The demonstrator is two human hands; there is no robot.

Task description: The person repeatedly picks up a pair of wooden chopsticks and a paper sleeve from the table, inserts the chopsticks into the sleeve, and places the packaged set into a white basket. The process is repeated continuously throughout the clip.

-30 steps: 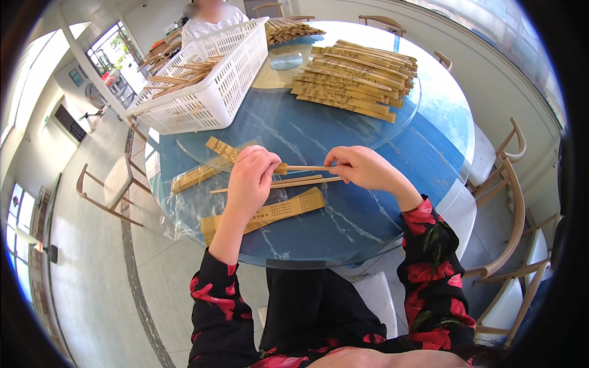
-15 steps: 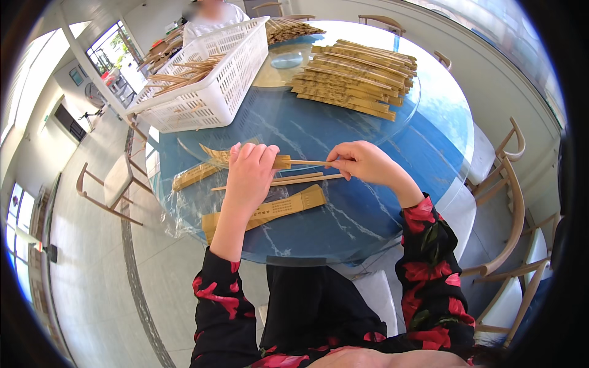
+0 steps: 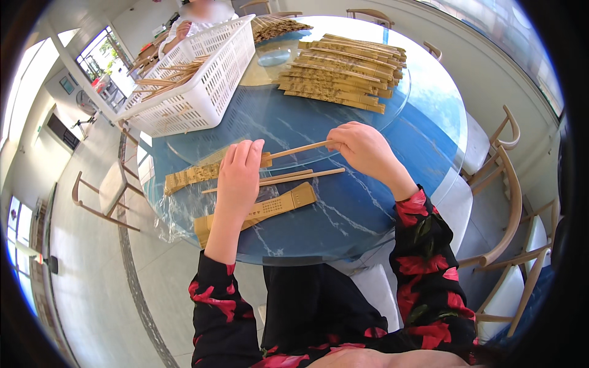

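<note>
My left hand [image 3: 240, 170] is closed on a tan paper chopstick sleeve, whose end [image 3: 265, 161] shows beside the fingertips. From this end a pair of wooden chopsticks [image 3: 300, 149] sticks out, tilted up to the right. My right hand [image 3: 363, 149] pinches their far end. Left of my left hand, a printed sleeve part [image 3: 190, 177] lies low over the table; whether it belongs to the held sleeve is hidden. Below the hands rest loose chopsticks [image 3: 307, 176] and another flat paper sleeve [image 3: 279, 206], partly covered by my left wrist.
A white plastic basket [image 3: 215, 92] with loose chopsticks [image 3: 172, 78] stands far left on the round blue glass table [image 3: 343, 214]. Filled sleeves [image 3: 343, 70] are piled at the back, beside another pile [image 3: 276, 29]. Clear plastic film [image 3: 162, 214] hangs at the left edge. Across sits a person [image 3: 205, 18].
My right hand has risen slightly, so the chopsticks now slant upward. The sleeve's left part, lifted before, now lies lower. The person across has a hand raised by the basket.
</note>
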